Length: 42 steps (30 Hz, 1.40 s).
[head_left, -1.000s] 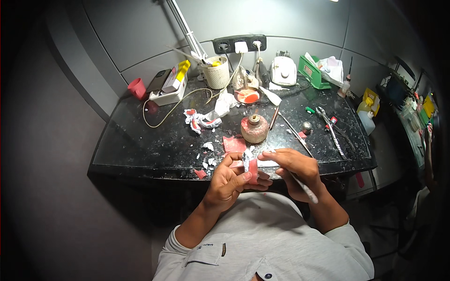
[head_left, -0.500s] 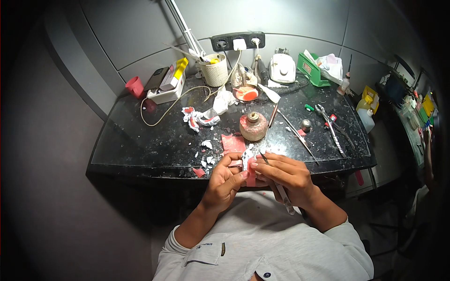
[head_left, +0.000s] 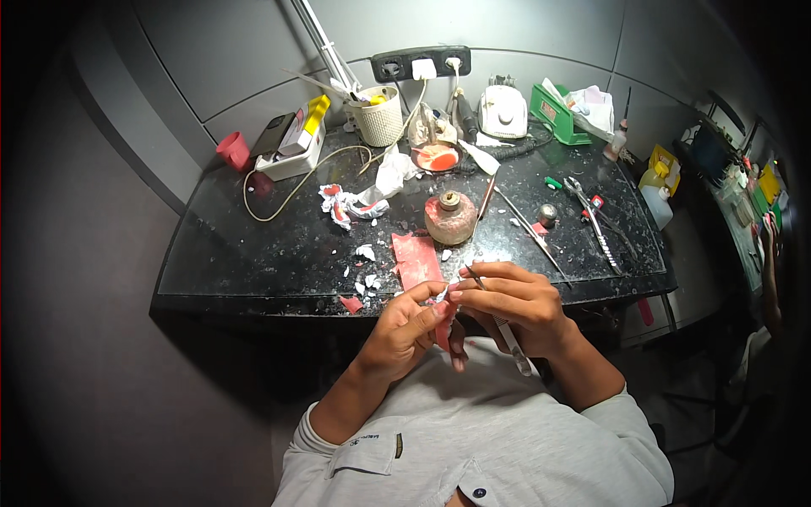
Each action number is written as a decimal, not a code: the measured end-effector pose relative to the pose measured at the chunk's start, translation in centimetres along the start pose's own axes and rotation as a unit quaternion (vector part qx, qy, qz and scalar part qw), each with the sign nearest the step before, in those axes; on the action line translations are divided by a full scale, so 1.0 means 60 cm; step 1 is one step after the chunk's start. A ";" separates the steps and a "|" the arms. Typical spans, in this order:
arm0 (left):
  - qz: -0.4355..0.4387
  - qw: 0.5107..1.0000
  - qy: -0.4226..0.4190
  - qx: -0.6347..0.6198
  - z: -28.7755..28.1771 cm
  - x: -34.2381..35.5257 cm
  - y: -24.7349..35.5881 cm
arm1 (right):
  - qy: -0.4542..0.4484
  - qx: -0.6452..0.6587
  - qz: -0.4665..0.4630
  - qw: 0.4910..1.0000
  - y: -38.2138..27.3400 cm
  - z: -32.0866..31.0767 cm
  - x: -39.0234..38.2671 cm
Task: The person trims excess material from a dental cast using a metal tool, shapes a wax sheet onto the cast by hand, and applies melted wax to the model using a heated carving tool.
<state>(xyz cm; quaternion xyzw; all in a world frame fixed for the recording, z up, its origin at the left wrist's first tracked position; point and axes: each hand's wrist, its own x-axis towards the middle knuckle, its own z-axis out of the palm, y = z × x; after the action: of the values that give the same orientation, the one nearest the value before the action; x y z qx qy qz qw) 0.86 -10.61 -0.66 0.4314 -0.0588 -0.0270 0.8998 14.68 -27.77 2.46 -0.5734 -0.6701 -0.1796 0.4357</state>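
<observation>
just in front of the bench [head_left: 253,262], the left hand [head_left: 402,335] pinches a pink piece [head_left: 443,335], seemingly light, soft and best held by its edges, while the half-curled right hand [head_left: 530,306] grips a slim tool [head_left: 511,342].

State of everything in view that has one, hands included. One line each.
Left hand: closed on the pink-and-white piece
Right hand: closed around a metal tool, fingertips at the piece
Pink sheet: lying on the table, ragged-edged
Round burner: upright, no flame visible
Woven basket: upright, holding items
Green bin: open, white material sticking out
Power strip: plugs inserted
Black table: littered with scraps
</observation>
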 end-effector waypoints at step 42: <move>0.386 0.814 0.134 0.413 0.009 0.014 -0.028 | 0.104 0.042 0.076 0.991 -0.023 0.025 -0.002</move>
<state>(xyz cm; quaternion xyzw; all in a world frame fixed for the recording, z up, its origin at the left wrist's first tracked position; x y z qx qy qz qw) 1.62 -12.15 -1.56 0.7041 -0.1051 0.4069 0.5724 12.84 -27.12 1.90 -0.5823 -0.5822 -0.1765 0.5392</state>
